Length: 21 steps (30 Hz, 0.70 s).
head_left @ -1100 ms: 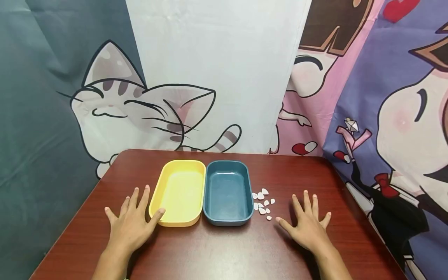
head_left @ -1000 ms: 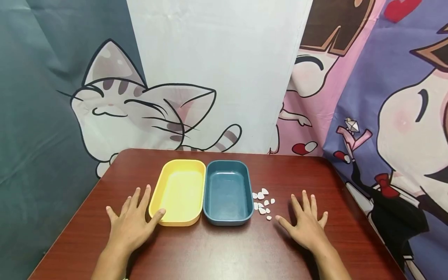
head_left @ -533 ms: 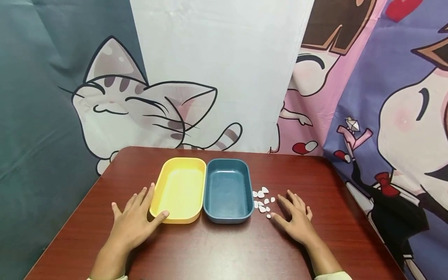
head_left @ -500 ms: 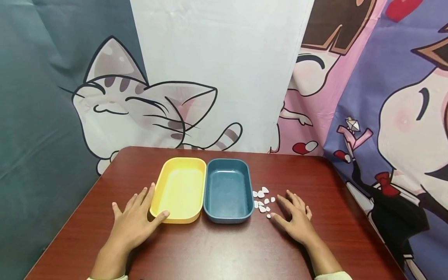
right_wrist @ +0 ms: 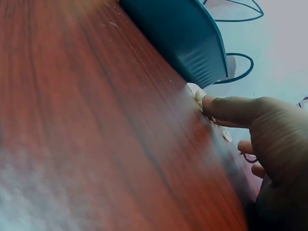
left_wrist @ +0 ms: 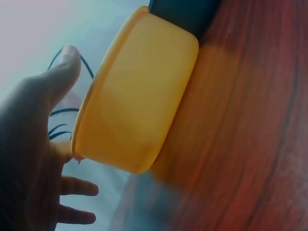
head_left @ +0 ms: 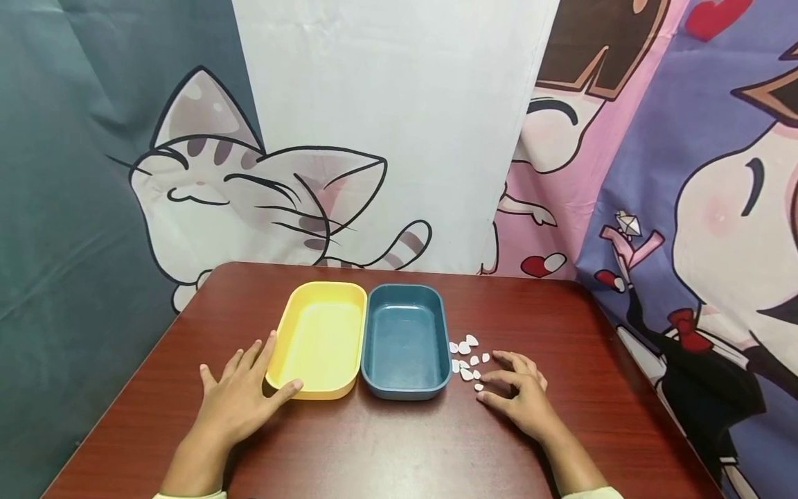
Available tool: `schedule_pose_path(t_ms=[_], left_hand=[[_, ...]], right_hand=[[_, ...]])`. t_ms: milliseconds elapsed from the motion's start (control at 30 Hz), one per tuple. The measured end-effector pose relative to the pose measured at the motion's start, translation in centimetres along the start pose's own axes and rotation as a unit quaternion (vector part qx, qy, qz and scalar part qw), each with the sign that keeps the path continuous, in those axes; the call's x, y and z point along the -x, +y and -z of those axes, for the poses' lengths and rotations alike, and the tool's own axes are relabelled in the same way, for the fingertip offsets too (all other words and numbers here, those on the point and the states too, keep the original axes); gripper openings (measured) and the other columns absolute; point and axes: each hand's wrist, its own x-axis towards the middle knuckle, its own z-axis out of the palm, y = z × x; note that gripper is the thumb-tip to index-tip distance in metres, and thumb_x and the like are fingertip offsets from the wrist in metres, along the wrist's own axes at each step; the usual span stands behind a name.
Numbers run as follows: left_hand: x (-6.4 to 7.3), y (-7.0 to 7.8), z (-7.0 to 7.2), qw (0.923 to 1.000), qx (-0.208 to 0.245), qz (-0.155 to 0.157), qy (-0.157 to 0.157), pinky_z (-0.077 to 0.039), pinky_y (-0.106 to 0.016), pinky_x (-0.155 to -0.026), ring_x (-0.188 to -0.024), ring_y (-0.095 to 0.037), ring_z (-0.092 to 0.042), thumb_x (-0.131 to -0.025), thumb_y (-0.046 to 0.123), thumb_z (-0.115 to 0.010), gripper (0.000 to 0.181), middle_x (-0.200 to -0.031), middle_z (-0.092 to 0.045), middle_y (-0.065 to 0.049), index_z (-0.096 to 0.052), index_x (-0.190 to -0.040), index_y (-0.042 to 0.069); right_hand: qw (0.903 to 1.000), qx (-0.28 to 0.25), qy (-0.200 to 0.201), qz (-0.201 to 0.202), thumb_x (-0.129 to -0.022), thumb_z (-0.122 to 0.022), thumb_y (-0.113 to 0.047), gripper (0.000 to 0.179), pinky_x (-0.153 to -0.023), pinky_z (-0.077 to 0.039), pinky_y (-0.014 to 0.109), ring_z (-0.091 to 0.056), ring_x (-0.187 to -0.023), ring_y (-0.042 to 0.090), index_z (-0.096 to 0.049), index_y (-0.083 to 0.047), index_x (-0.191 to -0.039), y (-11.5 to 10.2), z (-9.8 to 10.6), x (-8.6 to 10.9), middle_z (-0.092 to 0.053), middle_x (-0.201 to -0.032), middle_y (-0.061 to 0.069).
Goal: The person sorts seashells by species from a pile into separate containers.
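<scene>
My left hand (head_left: pixel 237 398), fingers spread, is at the near left corner of the yellow tray (head_left: pixel 355 346). Its thumb reaches over the rim in the head view; the left wrist view has the hand beside the tray's wall (left_wrist: pixel 139 91). Several small white stones (head_left: pixel 464 348) lie scattered right of the blue tray (head_left: pixel 406 395). At their near edge my right hand (head_left: pixel 524 398) has its thumb and index finger bent apart around a small white stone (head_left: pixel 479 387). No grip on it shows. In the right wrist view the thumb (right_wrist: pixel 231 108) partly hides the stones.
Both trays stand side by side, touching, on a reddish-brown wooden table (head_left: pixel 374 450). Behind it hangs a cloth printed with a cartoon cat (head_left: pixel 187 229) and other figures. The table's right edge runs along the printed cloth.
My right hand has moved left to the stones, its spread fingers drawing in and bending. The left hand has shifted slightly right, still spread by the yellow tray.
</scene>
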Motion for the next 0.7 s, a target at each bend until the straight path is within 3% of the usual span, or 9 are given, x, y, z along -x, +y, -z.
schedule_pose_path(t_ms=[367, 700], left_hand=[[-0.34, -0.25, -0.07, 0.9999, -0.004, 0.005, -0.008, -0.009, -0.099, -0.109, -0.15, -0.066, -0.039, -0.095, 0.088, -0.052, 0.11, -0.171, -0.04, -0.03, -0.023, -0.176, 0.018], [-0.29, -0.33, -0.27, 0.9998, 0.006, 0.007, -0.018, -0.01, -0.1, -0.108, -0.147, -0.065, -0.045, -0.094, 0.088, -0.053, 0.114, -0.172, -0.039, -0.03, -0.021, -0.176, 0.016]], right_hand=[[0.9998, 0.012, 0.015, 0.01, -0.076, -0.098, -0.013, 0.021, -0.106, -0.017, 0.069, -0.045, -0.137, 0.043, -0.087, -0.027, -0.088, -0.08, -0.54, 0.13, -0.069, -0.14, 0.02], [1.0, -0.002, -0.001, -0.004, -0.08, -0.096, -0.013, 0.023, -0.109, -0.014, 0.072, -0.043, -0.141, 0.043, -0.084, -0.032, -0.085, 0.01, -0.27, -0.02, -0.066, -0.144, 0.018]])
